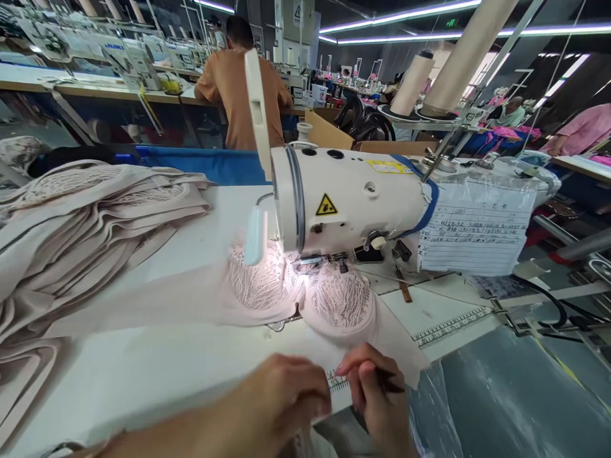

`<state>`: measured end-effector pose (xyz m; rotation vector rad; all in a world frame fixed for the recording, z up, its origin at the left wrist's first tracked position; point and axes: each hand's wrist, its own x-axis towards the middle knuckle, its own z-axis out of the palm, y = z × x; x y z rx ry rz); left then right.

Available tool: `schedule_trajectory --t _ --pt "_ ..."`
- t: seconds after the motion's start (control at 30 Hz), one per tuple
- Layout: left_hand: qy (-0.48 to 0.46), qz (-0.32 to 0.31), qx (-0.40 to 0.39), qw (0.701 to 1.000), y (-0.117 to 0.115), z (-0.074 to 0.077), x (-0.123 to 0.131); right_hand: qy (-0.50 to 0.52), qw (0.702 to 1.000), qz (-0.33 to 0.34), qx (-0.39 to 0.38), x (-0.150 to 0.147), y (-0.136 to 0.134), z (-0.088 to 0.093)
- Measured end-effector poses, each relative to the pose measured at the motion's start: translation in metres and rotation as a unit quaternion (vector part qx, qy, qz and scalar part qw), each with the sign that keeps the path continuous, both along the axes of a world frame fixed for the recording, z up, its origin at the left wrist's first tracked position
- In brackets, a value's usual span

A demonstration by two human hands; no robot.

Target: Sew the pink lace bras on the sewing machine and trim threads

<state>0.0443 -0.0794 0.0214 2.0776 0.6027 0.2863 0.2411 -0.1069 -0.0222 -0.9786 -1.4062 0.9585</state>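
A pale pink bra [341, 302] with lace cups lies on the table, its middle under the sewing machine head [353, 197] in a bright lamp glow. Below it, close to the table's front edge, my left hand [291, 394] is closed with its fingers curled down and slightly blurred; what it holds is hidden. My right hand [377, 394] is just to the right, fingers closed on a small dark tool [390, 381] whose kind I cannot make out. Both hands are apart from the cups.
A pile of pink bra pieces [95, 222] covers the table's left side. A handwritten sheet [472, 229] hangs at the machine's right, near thread cones [413, 83]. A printed ruler [449, 327] runs along the table. A person in an orange shirt [252, 89] sits ahead.
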Motion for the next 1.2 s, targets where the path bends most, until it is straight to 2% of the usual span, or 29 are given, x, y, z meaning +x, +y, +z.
schedule_trajectory --t 0.03,0.1,0.17,0.23,0.3,0.37,0.4,0.47,0.6,0.67,0.73,0.8,0.87,1.03,1.2 --pt "0.008 0.059 0.065 0.996 0.013 -0.001 -0.008 -0.03 0.999 -0.005 0.026 0.002 0.002 0.004" --pt "0.042 0.144 0.232 0.961 0.035 -0.007 -0.021 -0.151 0.984 0.0 0.089 0.008 0.011 0.018" --pt "0.092 0.163 0.383 0.905 0.051 -0.015 -0.027 -0.303 0.945 0.02 0.122 0.015 0.03 0.037" --pt "0.146 0.149 0.441 0.873 0.062 -0.021 -0.027 -0.422 0.899 -0.015 0.114 0.02 0.058 0.052" --pt "0.196 0.116 0.462 0.857 0.069 -0.023 -0.026 -0.53 0.839 -0.058 0.104 0.021 0.092 0.061" --pt "0.236 0.053 0.48 0.843 0.072 -0.02 -0.027 -0.618 0.78 -0.063 0.077 0.02 0.125 0.061" --pt "0.243 0.023 0.492 0.836 0.073 -0.018 -0.028 -0.636 0.767 -0.057 0.061 0.018 0.139 0.059" --pt "0.231 0.01 0.509 0.829 0.074 -0.014 -0.03 -0.638 0.768 -0.029 0.04 0.015 0.16 0.052" --pt "0.189 0.082 0.51 0.835 0.072 -0.019 -0.032 -0.613 0.788 0.008 0.058 0.016 0.178 0.041" --pt "0.185 0.094 0.513 0.833 0.071 -0.025 -0.031 -0.625 0.776 0.016 0.078 0.019 0.177 0.041" --pt "0.18 0.099 0.512 0.834 0.07 -0.028 -0.031 -0.653 0.751 0.033 0.089 0.02 0.172 0.043" --pt "0.175 0.099 0.506 0.839 0.071 -0.028 -0.031 -0.683 0.723 0.046 0.092 0.021 0.166 0.046" --pt "0.173 0.111 0.494 0.845 0.072 -0.027 -0.032 -0.694 0.71 0.066 0.103 0.019 0.159 0.049" --pt "0.17 0.144 0.482 0.847 0.075 -0.028 -0.035 -0.669 0.713 0.179 0.114 0.012 0.149 0.057" --pt "0.171 0.161 0.473 0.849 0.078 -0.031 -0.038 -0.662 0.717 0.201 0.09 0.008 0.148 0.054"
